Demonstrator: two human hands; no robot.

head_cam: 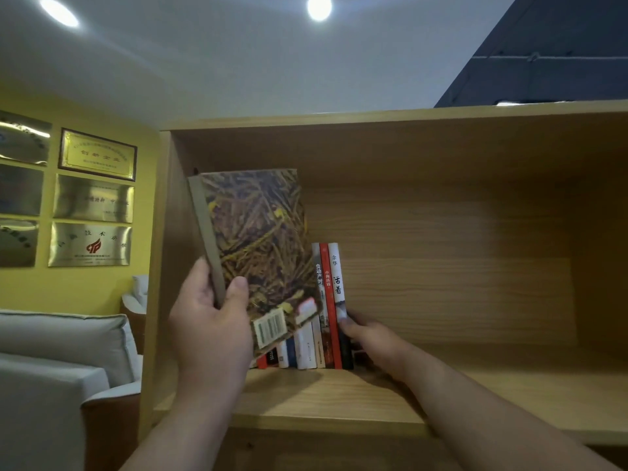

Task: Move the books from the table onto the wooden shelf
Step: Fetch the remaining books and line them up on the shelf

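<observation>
Two bare forearms rise from the bottom edge, one from seven o'clock and one from five o'clock, both reaching up and inward towards the pale, light-grained wooden shelf (441, 396). At the end of the seven o'clock arm, the left hand (210, 321) is raised with its back to the camera and clasps a large paperback with a brown-and-yellow straw-patterned cover and a grey spine (258, 239). The thumb lies on the cover near the lower spine corner, and the other fingers wrap round behind. This paperback is held in the air in front of the shelf's left part, cover towards the camera, its top leaning towards eleven o'clock and its barcoded lower corner overlapping the row of upright books (326, 300) behind it. That row of thin volumes, with white, red and black spines, stands on the shelf board just below the centre of view, near the shelf's left wall. The right hand (370, 338) stretches flat and low into the compartment from four o'clock. Its fingertips touch the outer side and front edge of the rightmost white-and-black spine; whether it clasps that book or only presses against it cannot be told. At nine o'clock, gold and silver rectangular plaques (95, 202) hang on a yellow wall, and a pale grey cushioned sofa (61, 338) sits below them at eight o'clock.
</observation>
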